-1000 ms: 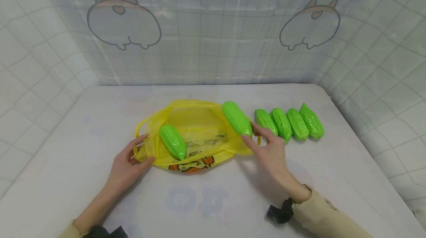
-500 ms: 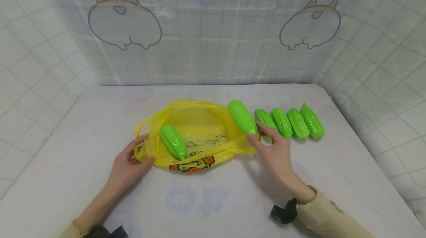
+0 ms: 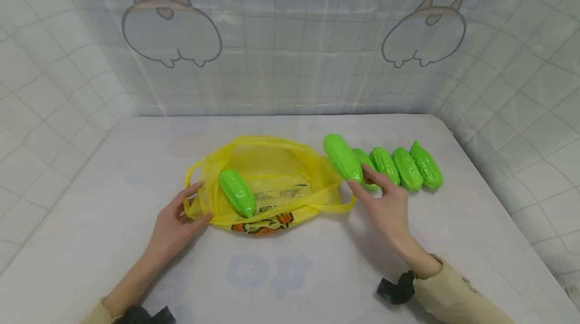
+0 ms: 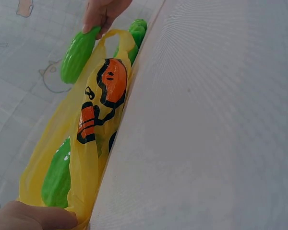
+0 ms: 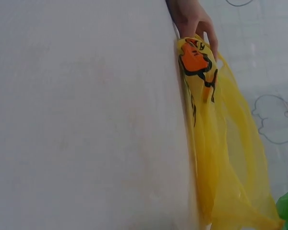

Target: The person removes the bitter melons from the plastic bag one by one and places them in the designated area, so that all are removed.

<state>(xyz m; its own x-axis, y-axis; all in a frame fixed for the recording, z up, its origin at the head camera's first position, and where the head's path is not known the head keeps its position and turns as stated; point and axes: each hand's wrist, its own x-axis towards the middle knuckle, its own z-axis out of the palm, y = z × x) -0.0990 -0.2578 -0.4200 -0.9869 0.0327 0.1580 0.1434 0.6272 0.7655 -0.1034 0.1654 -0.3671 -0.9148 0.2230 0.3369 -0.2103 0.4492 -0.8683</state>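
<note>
A yellow plastic bag (image 3: 290,190) with a cartoon print lies with its mouth spread wide on the table. Inside its left part is one bright green, ribbed toy cucumber (image 3: 237,193). My left hand (image 3: 172,231) grips the bag's left edge between thumb and fingers. My right hand (image 3: 382,206) pinches another toy cucumber (image 3: 343,158) by its near end, holding it up beside the bag's right rim. In the left wrist view this held cucumber (image 4: 80,55) hangs above the bag. The right wrist view shows the bag (image 5: 221,143) and only a corner of green.
Several more green toy cucumbers (image 3: 408,169) lie in a row on the table, right of the bag; the leftmost is partly hidden behind the held one. A patterned white cloth covers the table (image 3: 272,278). Grid-patterned curtains (image 3: 290,52) stand behind and at both sides.
My right hand has moved to the right with its toy cucumber, from over the bag's right rim to just outside it. The left hand and the bag stay nearly still.
</note>
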